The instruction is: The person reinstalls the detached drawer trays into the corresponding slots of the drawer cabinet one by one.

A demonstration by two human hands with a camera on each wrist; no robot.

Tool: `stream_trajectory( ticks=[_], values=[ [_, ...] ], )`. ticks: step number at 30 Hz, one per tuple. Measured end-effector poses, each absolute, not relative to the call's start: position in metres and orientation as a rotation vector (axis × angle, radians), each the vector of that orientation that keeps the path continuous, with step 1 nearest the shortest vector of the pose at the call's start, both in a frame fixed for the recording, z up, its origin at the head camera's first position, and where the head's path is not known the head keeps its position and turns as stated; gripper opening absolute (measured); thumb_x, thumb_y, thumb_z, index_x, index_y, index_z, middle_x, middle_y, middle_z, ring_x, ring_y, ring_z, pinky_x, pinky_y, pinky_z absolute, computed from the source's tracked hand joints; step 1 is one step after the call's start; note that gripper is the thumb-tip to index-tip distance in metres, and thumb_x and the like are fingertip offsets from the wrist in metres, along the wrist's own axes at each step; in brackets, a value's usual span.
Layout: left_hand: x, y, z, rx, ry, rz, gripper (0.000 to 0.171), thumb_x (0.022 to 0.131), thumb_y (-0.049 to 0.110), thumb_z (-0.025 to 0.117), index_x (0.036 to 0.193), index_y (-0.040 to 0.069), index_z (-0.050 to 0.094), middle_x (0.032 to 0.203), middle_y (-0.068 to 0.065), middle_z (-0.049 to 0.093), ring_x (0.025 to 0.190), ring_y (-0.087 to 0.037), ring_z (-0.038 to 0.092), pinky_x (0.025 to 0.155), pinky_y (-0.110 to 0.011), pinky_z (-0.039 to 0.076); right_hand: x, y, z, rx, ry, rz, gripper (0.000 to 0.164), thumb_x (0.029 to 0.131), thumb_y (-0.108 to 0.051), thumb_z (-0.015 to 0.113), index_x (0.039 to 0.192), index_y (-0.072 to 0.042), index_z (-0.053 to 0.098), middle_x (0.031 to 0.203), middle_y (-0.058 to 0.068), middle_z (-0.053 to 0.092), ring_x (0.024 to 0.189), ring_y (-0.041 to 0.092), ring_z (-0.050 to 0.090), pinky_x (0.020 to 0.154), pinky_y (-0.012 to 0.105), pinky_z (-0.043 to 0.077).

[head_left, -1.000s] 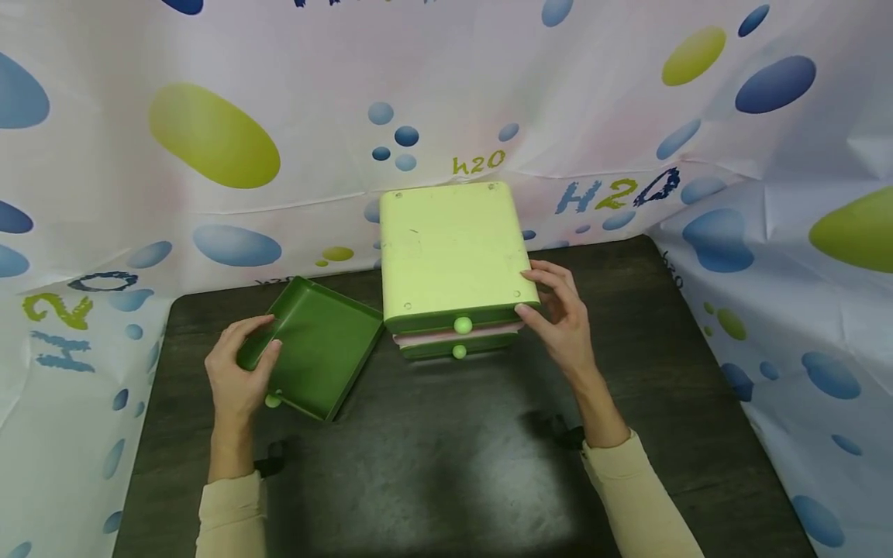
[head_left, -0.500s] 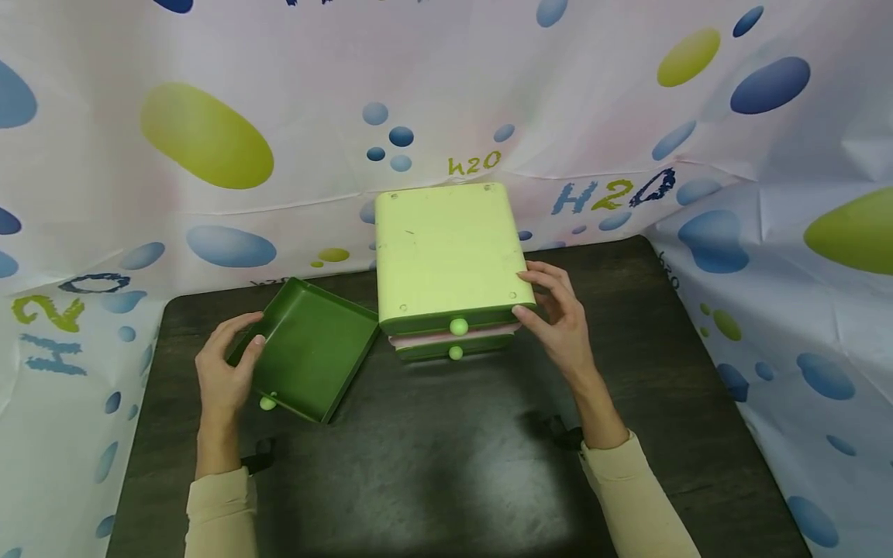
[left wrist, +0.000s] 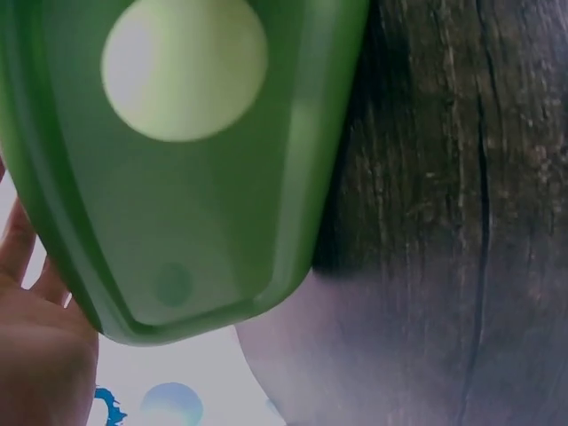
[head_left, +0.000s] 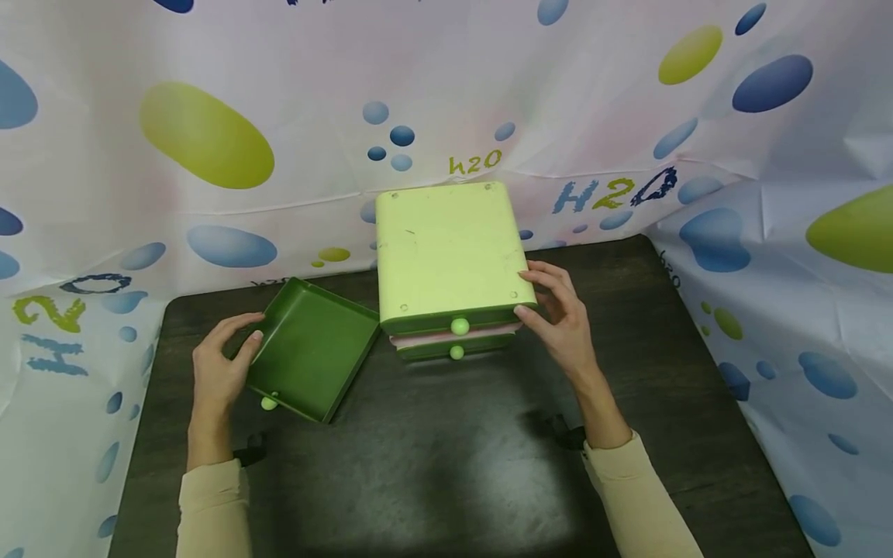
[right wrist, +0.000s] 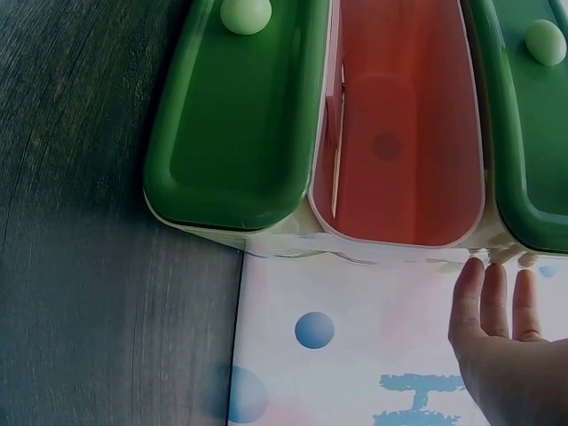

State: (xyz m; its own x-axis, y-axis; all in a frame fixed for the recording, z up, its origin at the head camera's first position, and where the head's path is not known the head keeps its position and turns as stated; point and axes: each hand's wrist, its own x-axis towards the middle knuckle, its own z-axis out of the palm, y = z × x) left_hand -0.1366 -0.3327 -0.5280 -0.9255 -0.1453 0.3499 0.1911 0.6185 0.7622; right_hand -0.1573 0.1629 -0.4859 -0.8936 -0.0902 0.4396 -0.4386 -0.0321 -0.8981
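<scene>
A small light-green chest of drawers [head_left: 453, 252] stands at the back of the table, with green drawer fronts [right wrist: 240, 115] and round knobs above and below an open pinkish slot [right wrist: 399, 124]. A loose green drawer [head_left: 317, 353] lies at its left, turned at an angle, its rear corner near the chest. My left hand [head_left: 216, 368] is at that drawer's left wall, thumb and fingers spread apart; in the left wrist view its fingers run along the drawer's side. My right hand [head_left: 568, 333] rests on the chest's right side, fingers nearly straight, thumb at the front corner.
The dark wooden table [head_left: 432, 465] extends in front of the chest. A white sheet [head_left: 314, 155] printed with coloured ovals hangs behind the table and along both sides.
My left hand has shifted left, its thumb drawing back from over the drawer's floor toward the left wall. My right hand keeps its place on the chest.
</scene>
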Motion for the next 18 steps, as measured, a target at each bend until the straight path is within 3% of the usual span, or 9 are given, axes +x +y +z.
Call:
stream_trajectory(
  ticks=[7, 13, 18],
  values=[
    [-0.134, -0.338, -0.535, 0.021, -2.497, -1.251, 0.029, 0.093, 0.004, 0.069, 0.122, 0.006, 0.071, 0.124, -0.015, 0.064, 0.115, 0.002, 0.052, 0.100, -0.024, 0.042, -0.158, 0.163, -0.487, 0.573, -1.972, 2.037, 0.046, 0.087, 0.019, 0.061, 0.131, 0.011, 0.055, 0.146, 0.021, 0.040, 0.130, 0.031, 0.043, 0.098, 0.034, 0.046],
    [-0.135, -0.341, -0.539, 0.062, -2.530, -1.238, 0.028, 0.095, 0.008, 0.067, 0.123, 0.009, 0.072, 0.125, -0.011, 0.064, 0.113, 0.004, 0.052, 0.099, -0.026, 0.043, -0.158, 0.164, -0.488, 0.576, -1.967, 2.030, 0.046, 0.086, 0.019, 0.061, 0.131, 0.010, 0.056, 0.145, 0.021, 0.041, 0.130, 0.032, 0.044, 0.097, 0.033, 0.046],
    [-0.134, -0.344, -0.538, 0.074, -2.600, -1.191, 0.030, 0.098, 0.014, 0.065, 0.127, 0.008, 0.069, 0.137, -0.007, 0.058, 0.125, -0.013, 0.051, 0.099, -0.024, 0.042, -0.159, 0.164, -0.487, 0.586, -1.964, 2.037, 0.046, 0.086, 0.019, 0.061, 0.130, 0.011, 0.056, 0.145, 0.022, 0.041, 0.129, 0.032, 0.044, 0.097, 0.034, 0.046]
  ],
)
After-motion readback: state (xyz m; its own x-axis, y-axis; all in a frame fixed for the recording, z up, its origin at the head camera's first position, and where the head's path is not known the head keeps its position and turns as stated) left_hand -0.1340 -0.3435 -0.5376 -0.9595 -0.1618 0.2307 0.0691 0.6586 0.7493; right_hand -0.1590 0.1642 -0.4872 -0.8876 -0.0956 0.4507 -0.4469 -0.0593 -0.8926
